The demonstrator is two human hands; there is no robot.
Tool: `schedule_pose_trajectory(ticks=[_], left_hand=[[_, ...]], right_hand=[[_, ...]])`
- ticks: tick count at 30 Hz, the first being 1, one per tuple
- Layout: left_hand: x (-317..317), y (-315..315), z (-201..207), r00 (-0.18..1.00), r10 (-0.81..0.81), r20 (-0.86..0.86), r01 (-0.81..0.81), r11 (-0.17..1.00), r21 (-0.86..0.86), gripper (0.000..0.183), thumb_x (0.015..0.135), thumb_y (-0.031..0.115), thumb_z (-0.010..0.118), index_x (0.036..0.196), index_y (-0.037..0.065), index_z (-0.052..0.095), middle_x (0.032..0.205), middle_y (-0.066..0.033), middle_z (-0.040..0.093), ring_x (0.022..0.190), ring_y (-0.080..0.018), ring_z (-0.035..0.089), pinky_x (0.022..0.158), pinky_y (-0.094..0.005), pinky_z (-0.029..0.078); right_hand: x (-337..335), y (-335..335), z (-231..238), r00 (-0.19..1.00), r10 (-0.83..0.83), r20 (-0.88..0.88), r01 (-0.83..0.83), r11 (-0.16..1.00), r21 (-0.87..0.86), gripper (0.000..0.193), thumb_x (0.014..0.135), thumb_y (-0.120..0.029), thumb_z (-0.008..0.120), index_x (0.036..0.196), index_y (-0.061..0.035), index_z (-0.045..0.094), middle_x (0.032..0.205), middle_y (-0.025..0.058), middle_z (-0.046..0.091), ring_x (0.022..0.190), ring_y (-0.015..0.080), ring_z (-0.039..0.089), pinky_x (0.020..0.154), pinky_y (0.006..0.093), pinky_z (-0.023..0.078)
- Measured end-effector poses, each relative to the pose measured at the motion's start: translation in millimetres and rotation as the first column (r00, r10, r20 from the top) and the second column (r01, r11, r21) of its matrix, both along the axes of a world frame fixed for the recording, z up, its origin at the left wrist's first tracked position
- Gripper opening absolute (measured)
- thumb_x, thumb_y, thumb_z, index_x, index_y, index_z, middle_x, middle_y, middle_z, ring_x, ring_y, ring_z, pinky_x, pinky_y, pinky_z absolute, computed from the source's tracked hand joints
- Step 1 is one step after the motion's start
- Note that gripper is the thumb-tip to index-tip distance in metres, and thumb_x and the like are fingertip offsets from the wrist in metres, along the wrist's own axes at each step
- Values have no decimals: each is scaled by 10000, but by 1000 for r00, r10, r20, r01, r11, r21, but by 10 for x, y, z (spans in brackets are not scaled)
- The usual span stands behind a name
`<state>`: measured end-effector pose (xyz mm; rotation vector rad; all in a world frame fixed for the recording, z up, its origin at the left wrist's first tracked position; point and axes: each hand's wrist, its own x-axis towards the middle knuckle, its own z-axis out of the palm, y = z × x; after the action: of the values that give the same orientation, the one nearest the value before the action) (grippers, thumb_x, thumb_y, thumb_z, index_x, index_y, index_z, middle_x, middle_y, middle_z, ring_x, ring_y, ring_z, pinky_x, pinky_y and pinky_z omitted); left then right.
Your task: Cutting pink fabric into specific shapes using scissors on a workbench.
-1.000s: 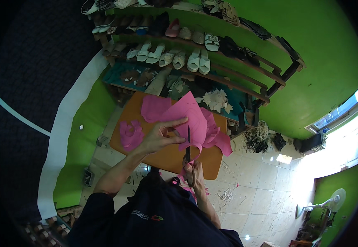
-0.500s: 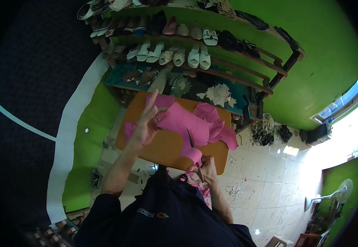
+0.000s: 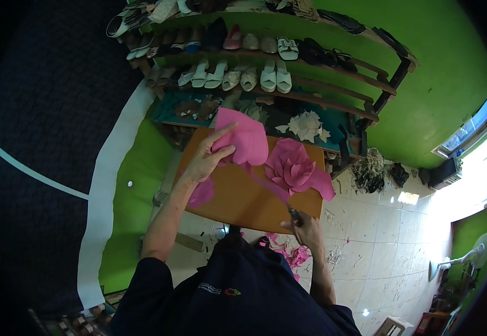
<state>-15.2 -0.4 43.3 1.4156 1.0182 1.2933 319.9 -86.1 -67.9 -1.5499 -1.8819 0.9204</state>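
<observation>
Head view: left fingers (image 3: 221, 133) pinch pink sheet (image 3: 250, 140), right fingers (image 3: 308, 225) grip scissors (image 3: 294, 215) near layered rosette (image 3: 290, 168).

"What sort of place are you in?"
"A little workshop, it looks like. I see rows of shoes (image 3: 268, 80) on a rack (image 3: 333, 104)."
"What else?"
"Scraps (image 3: 298, 256) on the floor (image 3: 383, 224), cut pink pieces (image 3: 291, 168) on my bench (image 3: 232, 207), and scissors (image 3: 295, 216) in my right grip (image 3: 309, 230)."

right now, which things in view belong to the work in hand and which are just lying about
Work in hand:
- pink sheet, in the left hand
- scissors, in the right hand
- orange table
- layered pink pieces, probably

Lying about:
- shoes
- pale cut pieces
- pink floor scraps
- fan
</observation>
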Motion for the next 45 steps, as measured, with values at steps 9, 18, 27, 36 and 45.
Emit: schedule_pose_trajectory(ticks=[9,18,27,36,45], left_hand=[[125,-51,-22,954,-24,298,93,971,-220,394,990,13,509,1374,86,559,1316,-72,594,1087,-158,646,778,-305,620],[225,-157,-141,930,-122,347,230,929,-289,383,1005,28,473,1369,103,565,1322,-59,590,1104,-138,631,819,-277,593],[302,-267,-255,947,-111,301,208,928,-310,464,860,-27,681,1314,15,596,1241,-83,641,1003,-143,674,863,-260,576],[395,-247,-296,991,-55,119,78,978,-194,571,809,-69,711,1352,47,575,1169,-82,666,985,-146,675,918,-275,562],[536,-254,-226,988,-70,134,92,982,-166,538,802,-88,692,1316,49,614,1237,-75,654,1042,-139,660,914,-276,546]], right_hand=[[-98,-138,377,991,-134,-23,133,990,-54,650,664,-528,861,946,7,621,655,107,593,601,282,591,601,404,467],[-413,-36,509,998,-4,62,-1,997,80,712,636,-639,830,844,-21,544,594,80,518,547,298,551,561,417,433],[-577,-43,420,995,104,-12,-103,994,33,705,673,-654,802,855,-16,562,566,63,492,530,264,539,544,405,419],[-627,-106,239,742,46,-669,-287,923,-255,711,818,-675,652,904,29,601,601,52,483,543,150,531,529,330,455],[-635,-111,230,815,19,-579,-190,953,-236,673,837,-645,643,897,24,590,595,42,471,540,140,511,509,312,437]])
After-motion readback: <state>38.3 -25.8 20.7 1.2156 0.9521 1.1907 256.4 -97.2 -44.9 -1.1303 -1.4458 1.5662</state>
